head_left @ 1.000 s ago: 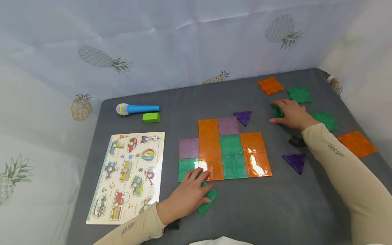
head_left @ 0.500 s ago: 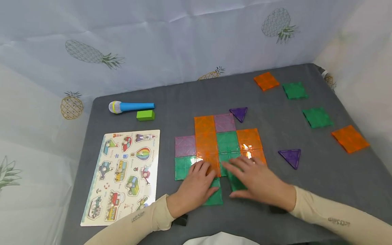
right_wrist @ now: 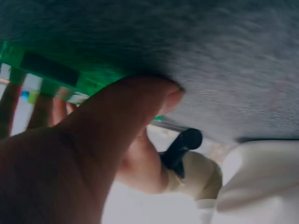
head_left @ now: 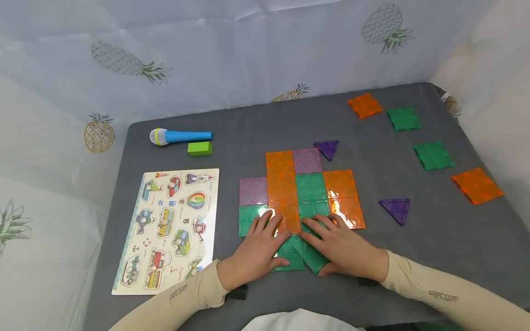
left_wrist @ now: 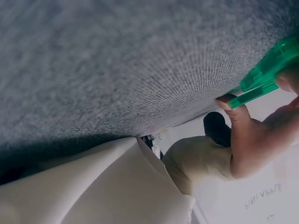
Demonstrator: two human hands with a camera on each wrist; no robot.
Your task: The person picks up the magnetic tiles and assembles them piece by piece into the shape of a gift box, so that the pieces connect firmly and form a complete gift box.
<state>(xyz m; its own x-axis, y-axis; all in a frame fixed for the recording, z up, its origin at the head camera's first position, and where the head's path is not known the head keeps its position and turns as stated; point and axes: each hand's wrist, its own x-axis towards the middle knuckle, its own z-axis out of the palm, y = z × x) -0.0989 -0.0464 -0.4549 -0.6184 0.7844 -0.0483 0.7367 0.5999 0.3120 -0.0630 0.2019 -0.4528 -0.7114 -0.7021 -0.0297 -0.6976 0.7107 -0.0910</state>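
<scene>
My right hand (head_left: 345, 250) holds a green square magnetic tile (head_left: 312, 255), slightly angled, with thumb at its near edge and fingers over its far part. In the right wrist view the thumb (right_wrist: 135, 95) lies along the green tile. My left hand (head_left: 253, 253) rests with spread fingers on the near edge of the tile layout, its thumb over another green tile (head_left: 293, 260). Both green tiles meet or overlap; which is unclear. The flat layout joins orange tiles (head_left: 281, 188), green tiles (head_left: 310, 186) and light-purple tiles (head_left: 253, 191). Fingers hide part of its near edge.
Purple triangles (head_left: 327, 149) lie behind and right of the layout. Loose orange (head_left: 477, 185) and green tiles (head_left: 433, 155) lie farther right. A vehicle puzzle board (head_left: 167, 230), toy microphone (head_left: 182, 136) and green block (head_left: 199, 148) occupy the left of the grey table (head_left: 244, 131).
My right hand has brought a green tile from the far right to the layout's near edge and lowered it. The tile under my left hand has turned straight against the layout.
</scene>
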